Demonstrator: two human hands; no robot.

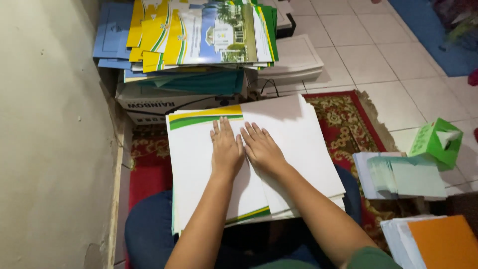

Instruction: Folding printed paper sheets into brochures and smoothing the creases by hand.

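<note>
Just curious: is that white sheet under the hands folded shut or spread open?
Spread open. The white sheet lies flat on the lap, a crease down its middle, with the left hand and right hand pressing palms down beside that crease.

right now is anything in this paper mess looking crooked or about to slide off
Yes. The folder pile on the cardboard box by the wall is fanned out crookedly and overhangs the box. The white sheets under the left hand and right hand are skewed, not squared. Nothing looks torn or spilled.

A green tissue box (436, 142) sits beside pale paper stacks (401, 175) and an orange folder (443, 242).
</note>
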